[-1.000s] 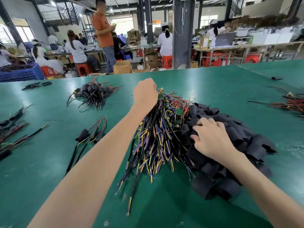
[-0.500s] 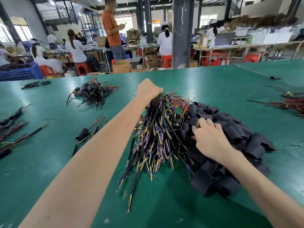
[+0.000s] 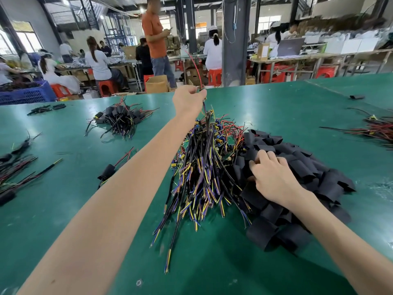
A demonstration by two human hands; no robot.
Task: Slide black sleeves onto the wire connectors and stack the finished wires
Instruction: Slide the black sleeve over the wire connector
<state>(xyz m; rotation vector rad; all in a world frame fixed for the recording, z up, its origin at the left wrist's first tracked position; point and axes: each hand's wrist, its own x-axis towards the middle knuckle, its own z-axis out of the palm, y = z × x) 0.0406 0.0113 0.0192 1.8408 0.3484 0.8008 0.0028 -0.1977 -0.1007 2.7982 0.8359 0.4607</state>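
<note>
Fingers (image 3: pixel 198 93) of the left hand (image 3: pixel 188 101) pinch one wire (image 3: pixel 196 67), now raised above the wire pile (image 3: pixel 204 167) at the middle of the bench (image 3: pixel 53 209). The right hand (image 3: pixel 274 177) fingers remain curled on the black sleeves (image 3: pixel 302 167) beside it. A wire is singled out, ready for sleeving.
</note>
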